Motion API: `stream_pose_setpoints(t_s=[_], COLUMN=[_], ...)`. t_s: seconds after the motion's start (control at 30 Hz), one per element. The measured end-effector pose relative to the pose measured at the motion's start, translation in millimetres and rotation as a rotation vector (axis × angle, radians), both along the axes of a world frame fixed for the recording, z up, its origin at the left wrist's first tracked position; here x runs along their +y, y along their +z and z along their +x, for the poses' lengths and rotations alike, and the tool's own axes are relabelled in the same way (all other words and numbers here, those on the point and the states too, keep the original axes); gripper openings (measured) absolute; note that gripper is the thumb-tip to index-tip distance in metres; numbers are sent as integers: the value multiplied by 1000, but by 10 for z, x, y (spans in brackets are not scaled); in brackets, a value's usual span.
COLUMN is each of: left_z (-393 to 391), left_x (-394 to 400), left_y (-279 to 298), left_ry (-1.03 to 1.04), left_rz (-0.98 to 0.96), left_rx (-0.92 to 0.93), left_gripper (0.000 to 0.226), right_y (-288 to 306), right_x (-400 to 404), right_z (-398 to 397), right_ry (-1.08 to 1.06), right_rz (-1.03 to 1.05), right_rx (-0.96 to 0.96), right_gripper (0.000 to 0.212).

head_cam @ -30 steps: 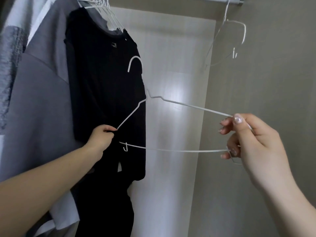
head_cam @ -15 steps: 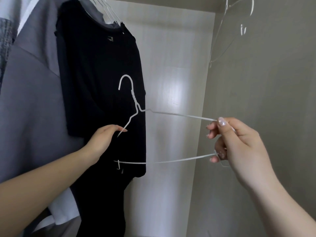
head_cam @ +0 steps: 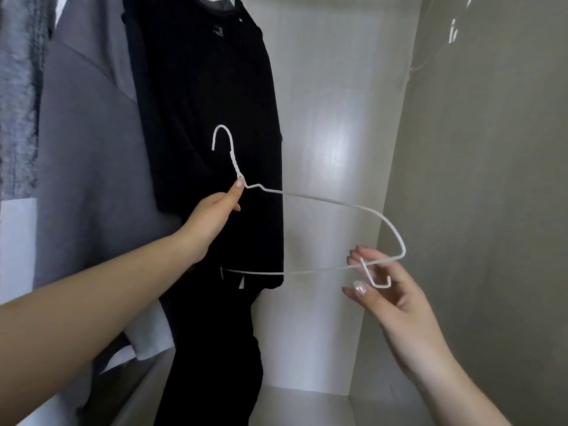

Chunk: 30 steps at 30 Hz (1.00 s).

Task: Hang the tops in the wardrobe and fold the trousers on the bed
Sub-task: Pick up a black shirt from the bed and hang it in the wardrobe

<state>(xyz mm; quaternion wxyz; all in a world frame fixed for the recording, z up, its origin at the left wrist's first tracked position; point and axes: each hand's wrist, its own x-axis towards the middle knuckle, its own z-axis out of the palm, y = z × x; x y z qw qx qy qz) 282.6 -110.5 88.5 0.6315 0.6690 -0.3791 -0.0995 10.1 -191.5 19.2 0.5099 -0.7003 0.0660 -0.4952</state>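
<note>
While my left hand (head_cam: pixel 212 222) now pinches the white wire hanger (head_cam: pixel 322 201) at the base of its neck, having slid up from the shoulder wire it held a second ago, my right hand (head_cam: pixel 387 287) has let go of the far shoulder and lies loosely spread, fingers (head_cam: pixel 358 287) relaxed beside the small clip hook at that end; whether they touch the wire I cannot tell.

Item: hanger, bare, carrying no garment, held roughly level in front of the black top (head_cam: pixel 209 124), hook up. It has come lower and closer since the earlier view.

Item: black top, already hung, with a grey top (head_cam: pixel 89 167) beside it to the left.

Item: second empty wire hanger (head_cam: pixel 442 44), faint, upper right against the wardrobe side wall (head_cam: pixel 491 179).

Judgement: the hanger is freed into one hand for carrying, so the next top can be fetched and threaded. No trousers or bed in view.
</note>
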Motion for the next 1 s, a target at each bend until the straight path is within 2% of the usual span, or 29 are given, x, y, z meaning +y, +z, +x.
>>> stream_pose_setpoints(t_s=[0.1,0.23,0.3,0.37,0.43,0.5,0.57,0.63,0.7,0.73,0.8,0.87,0.93,1.0], left_z=[-3,-42,-80,-127,-149,-125,-77,-27,30,76,189,325,464,563], left_x=[-14,-76,-87,-60,-37,-28,-26,-15,-18,-14,8,44,54,41], left_y=[1,9,17,14,14,10,6,-5,-30,-51,-96,-155,-237,-320], left_ry=[-20,-63,-110,-157,-190,-196,-191,-173,-149,-131,-85,-26,10,12], left_rz=[18,68,90,99,99,91,87,82,72,62,30,5,-13,-25], left_rx=[5,-17,-8,27,66,95,103,114,115,106,83,62,32,-11], left_gripper=[64,70,72,74,70,65,65,66,58,53,47,46,50,52], right_y=[-364,-655,-687,-708,-707,-705,-707,-727,-761,-758,-677,-547,-375,-261], right_x=[22,165,223,252,252,213,140,101,81,69,12,-89,-182,-270], right_z=[188,572,810,1053,1232,1350,1422,1430,1339,1278,1105,897,688,505], right_ry=[72,100,84,74,66,28,44,117,75,0,-156,-247,-324,-397], right_rz=[77,-161,-343,-455,-446,-450,-444,-495,-700,-832,-1032,-1094,-1140,-1187], right_rx=[180,499,566,620,651,670,754,978,1202,1244,1237,1217,1266,1278], right_gripper=[47,45,53,71,83,86,79,59,41,39,37,34,40,33])
